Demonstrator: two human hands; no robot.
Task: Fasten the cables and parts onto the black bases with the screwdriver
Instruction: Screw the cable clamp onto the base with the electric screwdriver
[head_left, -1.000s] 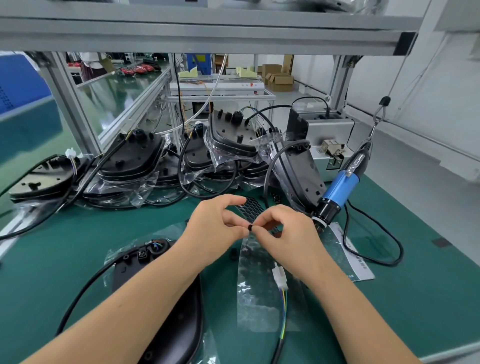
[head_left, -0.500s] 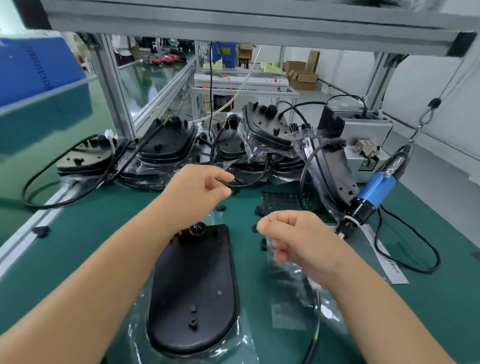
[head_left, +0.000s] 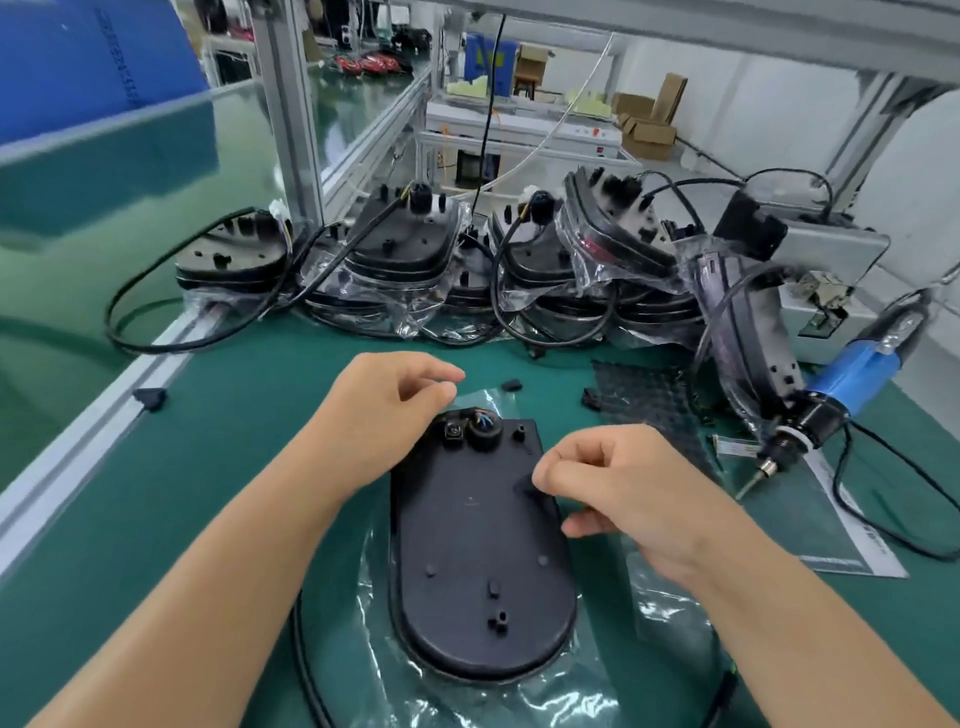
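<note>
Nearest base: we see one black base (head_left: 480, 561) lying flat on a clear plastic bag (head_left: 524, 696) on the green mat (head_left: 218, 467), rounded end toward us; a round cable port with coloured wires sits at its far end.
Cable: a black cable (head_left: 306, 670) runs along the mat just left of the bag.
Right hand: our right hand (head_left: 623, 493) hovers over the base's right edge, fingers curled, thumb and fingertips drawn together; we cannot tell whether a small part is pinched between them.
Left hand: our left hand (head_left: 387, 410) hangs over the base's far-left corner, fingers loosely bent, thumb near the forefinger, nothing visible in it.
Loose parts: small black pieces (head_left: 511, 385) lie on the mat beyond the base.
Screwdriver: the blue electric screwdriver (head_left: 831, 395) rests at right, tip down on a printed sheet (head_left: 841, 540), untouched, well apart from both hands.
Far row: bagged black bases (head_left: 395, 254) with cables are stacked along the bench back.
</note>
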